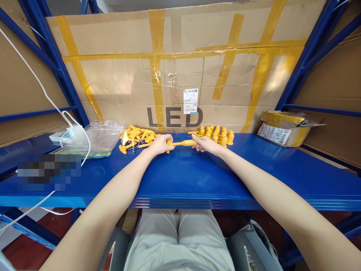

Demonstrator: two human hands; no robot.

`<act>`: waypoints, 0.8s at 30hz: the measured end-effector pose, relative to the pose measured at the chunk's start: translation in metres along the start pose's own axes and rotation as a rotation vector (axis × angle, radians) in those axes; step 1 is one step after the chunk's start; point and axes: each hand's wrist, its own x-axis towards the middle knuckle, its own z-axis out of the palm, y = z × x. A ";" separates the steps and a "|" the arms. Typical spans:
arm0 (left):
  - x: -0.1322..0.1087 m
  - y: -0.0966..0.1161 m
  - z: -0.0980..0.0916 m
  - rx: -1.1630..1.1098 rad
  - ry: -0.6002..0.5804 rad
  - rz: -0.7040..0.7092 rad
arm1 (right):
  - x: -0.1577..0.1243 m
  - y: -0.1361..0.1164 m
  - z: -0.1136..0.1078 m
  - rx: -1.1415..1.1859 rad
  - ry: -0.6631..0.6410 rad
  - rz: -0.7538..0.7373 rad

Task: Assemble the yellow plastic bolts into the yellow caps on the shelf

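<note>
My left hand (163,143) is closed around the T-shaped handle of a yellow plastic corkscrew (177,143). Its threaded shaft runs level to the right into a ribbed yellow sleeve (188,143). The sleeve's far end is pinched in the fingers of my right hand (205,144). Beyond my left hand lies a loose heap of yellow corkscrew handles (138,136), some with metal spirals showing. Several yellow sleeves (222,138) stand upright in a group behind my right hand, partly hidden by it. A yellow piece (194,133) lies beside that group.
A blue shelf top (191,177) carries everything. Clear plastic bags (103,135) and a white cable (73,124) lie at left, near a blurred-out dark object (49,171). A small open carton (283,130) sits at right. Behind stands a large taped cardboard panel (121,82).
</note>
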 end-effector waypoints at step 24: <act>0.000 0.004 0.001 0.014 0.018 0.022 | -0.011 -0.016 -0.007 0.190 -0.222 0.236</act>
